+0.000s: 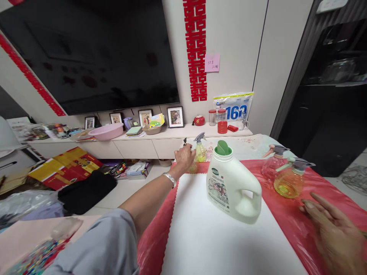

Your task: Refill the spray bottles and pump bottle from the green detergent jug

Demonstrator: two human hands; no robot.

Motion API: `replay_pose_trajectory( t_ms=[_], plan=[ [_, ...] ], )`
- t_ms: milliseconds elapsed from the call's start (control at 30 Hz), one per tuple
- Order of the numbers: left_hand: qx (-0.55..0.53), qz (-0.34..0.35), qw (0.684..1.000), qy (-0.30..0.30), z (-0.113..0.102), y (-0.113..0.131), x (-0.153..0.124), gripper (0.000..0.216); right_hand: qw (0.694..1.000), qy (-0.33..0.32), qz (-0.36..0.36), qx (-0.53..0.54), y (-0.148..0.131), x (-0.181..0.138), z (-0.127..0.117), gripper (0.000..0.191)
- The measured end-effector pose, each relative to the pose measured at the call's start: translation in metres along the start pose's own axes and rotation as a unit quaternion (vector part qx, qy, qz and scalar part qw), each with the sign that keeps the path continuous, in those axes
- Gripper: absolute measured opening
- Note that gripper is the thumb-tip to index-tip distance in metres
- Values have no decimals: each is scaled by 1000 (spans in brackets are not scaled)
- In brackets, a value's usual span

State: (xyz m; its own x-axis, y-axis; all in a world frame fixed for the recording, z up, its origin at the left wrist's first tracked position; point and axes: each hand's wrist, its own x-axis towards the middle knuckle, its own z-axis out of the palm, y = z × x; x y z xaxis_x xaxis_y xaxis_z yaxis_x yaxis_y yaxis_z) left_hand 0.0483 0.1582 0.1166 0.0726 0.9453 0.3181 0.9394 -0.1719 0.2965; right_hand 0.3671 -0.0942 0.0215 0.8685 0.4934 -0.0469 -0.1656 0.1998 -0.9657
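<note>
My left hand (185, 156) reaches to the far left corner of the table, fingers wrapped round the upper part of a spray bottle (193, 168). Its dark nozzle pokes out above my fingers. Just behind it stands a yellow-tinted spray bottle (201, 153) with a grey head. At the right edge, my right hand (335, 225) is open and holds nothing, its fingers near an orange spray bottle (289, 183). A pink spray bottle (272, 167) stands beside that one. Between my hands, a large pale green detergent jug (233, 187) with a green spout stands upright on a white sheet (195, 229).
Red plastic (289, 206) covers the table under the sheet. Behind, a low white cabinet (137, 145) carries photo frames, a pink basin (106, 131), jars (212, 117) and a printed bag (233, 109). Boxes (69, 166) and bags lie on the floor to the left.
</note>
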Motion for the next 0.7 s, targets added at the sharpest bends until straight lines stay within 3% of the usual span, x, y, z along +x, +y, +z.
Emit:
replay_pose_trajectory(
  t_ms=[167,300,433,533,600,633,700],
  plan=[
    [35,32,999,20,-10,-12,1,30,1000,7,5,9,3,1,1,72],
    [46,66,996,40,-32,-30,-15,34,999,8,-29,16,2,2,1,65],
    [29,109,992,64,-64,-55,-43,31,998,-4,-59,38,-8,-8,-4,38],
    [-34,157,985,69,-84,-74,-71,29,994,-82,-69,36,-23,-32,-3,20],
    [-75,194,976,57,-92,-84,-94,28,982,-171,-80,10,-33,-56,5,13],
    [-91,213,971,54,-95,-86,-107,27,967,-237,-94,-8,-36,-69,12,10],
    [-114,249,960,54,-97,-88,-131,27,904,-393,-163,-34,-38,-97,32,5]
  ],
)
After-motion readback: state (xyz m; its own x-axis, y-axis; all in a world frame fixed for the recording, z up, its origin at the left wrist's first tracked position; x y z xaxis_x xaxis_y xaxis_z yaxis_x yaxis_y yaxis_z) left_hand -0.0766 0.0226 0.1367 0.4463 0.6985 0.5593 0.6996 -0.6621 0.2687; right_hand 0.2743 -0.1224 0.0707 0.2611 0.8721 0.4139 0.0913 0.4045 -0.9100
